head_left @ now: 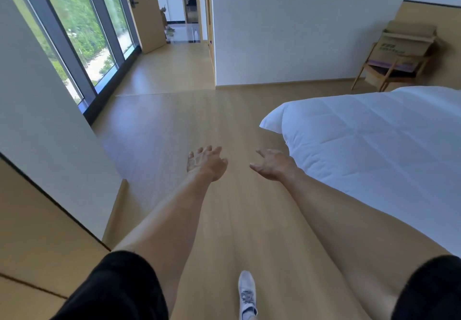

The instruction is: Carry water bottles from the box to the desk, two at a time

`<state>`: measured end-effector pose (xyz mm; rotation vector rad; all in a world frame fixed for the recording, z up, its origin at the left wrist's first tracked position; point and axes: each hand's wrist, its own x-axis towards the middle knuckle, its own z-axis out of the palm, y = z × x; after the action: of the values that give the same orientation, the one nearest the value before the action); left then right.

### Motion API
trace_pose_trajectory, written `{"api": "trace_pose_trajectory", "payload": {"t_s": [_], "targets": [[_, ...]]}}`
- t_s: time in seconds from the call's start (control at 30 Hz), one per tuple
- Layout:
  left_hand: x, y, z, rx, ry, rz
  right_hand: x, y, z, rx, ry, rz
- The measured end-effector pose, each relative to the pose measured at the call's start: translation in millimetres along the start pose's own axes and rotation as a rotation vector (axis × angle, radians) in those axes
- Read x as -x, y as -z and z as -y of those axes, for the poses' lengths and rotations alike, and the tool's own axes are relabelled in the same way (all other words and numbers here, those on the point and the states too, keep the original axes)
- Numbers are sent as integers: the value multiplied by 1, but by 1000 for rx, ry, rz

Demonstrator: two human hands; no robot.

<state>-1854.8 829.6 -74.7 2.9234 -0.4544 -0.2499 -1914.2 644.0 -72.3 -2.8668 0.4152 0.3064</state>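
Both the left hand (205,163) and right hand (272,165) reach forward over the wooden floor (174,125) with each grip apart and holding nothing, while the cardboard box (405,45) sits on a wooden chair (389,70) well apart, beyond the white bed (374,135).

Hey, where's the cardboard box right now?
In the head view, the box sits on a wooden chair at the far upper right, against the wall beyond the bed.
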Motion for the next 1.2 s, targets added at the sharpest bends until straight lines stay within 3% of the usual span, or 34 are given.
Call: {"api": "trace_pose_trajectory", "payload": {"t_s": [0.5,0.9,1.2], "targets": [[-315,58,-7,-9,46,0,-314,81,11,-35,34,55],[-577,65,-1,-8,-96,14,-544,118,10,-8,-80,39],[-806,113,21,-24,-175,16,-738,175,30,-18,-170,13]]}}
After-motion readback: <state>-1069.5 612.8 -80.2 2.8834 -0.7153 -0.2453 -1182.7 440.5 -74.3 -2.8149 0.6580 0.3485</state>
